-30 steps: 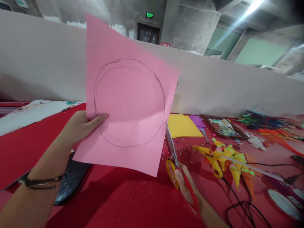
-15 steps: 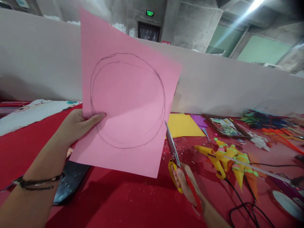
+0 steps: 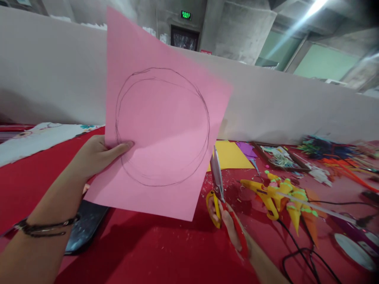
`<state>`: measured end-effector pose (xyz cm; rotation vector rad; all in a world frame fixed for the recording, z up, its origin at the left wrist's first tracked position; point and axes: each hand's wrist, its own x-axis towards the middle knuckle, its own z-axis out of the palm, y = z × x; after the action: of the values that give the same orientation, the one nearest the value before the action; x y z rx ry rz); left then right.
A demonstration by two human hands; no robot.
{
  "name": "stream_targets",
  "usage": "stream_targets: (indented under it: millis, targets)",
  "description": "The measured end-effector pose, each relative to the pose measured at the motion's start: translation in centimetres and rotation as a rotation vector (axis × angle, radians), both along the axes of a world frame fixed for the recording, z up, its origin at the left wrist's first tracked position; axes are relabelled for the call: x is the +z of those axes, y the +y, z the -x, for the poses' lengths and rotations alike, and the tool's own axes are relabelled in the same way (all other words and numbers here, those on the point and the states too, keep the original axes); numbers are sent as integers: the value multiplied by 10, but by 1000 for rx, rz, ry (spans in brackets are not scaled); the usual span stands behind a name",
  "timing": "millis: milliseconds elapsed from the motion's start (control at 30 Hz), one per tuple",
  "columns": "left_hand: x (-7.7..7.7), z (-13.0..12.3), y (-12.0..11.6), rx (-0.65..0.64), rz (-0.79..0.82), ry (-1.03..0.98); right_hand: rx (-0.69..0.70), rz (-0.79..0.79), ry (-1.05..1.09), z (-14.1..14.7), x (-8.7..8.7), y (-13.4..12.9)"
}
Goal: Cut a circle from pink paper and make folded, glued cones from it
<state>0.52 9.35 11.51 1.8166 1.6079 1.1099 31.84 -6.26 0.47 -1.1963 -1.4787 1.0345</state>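
Note:
A large pink sheet [image 3: 162, 126] with a rough double circle drawn on it stands upright in front of me. My left hand [image 3: 100, 156] pinches its left edge, thumb on the front and fingers hidden behind. To the right of the sheet, my right hand [image 3: 229, 223] holds scissors [image 3: 218, 177] with one yellow and one red handle. Their blades point up, slightly parted, close to the sheet's right edge. Whether they touch the paper I cannot tell.
On the red table [image 3: 166, 252] lie yellow paper [image 3: 233, 154], purple paper [image 3: 246, 149], a tray [image 3: 299, 166] of scraps, a yellow glue gun [image 3: 263, 195] with black cable, small yellow cones [image 3: 293, 221] and pipe cleaners [image 3: 322, 148]. A dark object [image 3: 85, 228] lies under my left forearm.
The pink sheet has shifted slightly right. The scissors have turned more upright, and their blades have parted a little.

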Motion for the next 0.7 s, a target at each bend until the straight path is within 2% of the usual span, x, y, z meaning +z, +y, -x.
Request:
stream_targets:
  millis: [133, 367, 700]
  targets:
    - [2, -2, -2, 22, 34, 6, -8, 34, 4, 1, 1, -1]
    - [8, -9, -7, 152, 61, -75, -16, 79, 8, 2, 1, -1]
    - [2, -4, -2, 44, 60, -50, -21, 176, 86, 2, -20, 14]
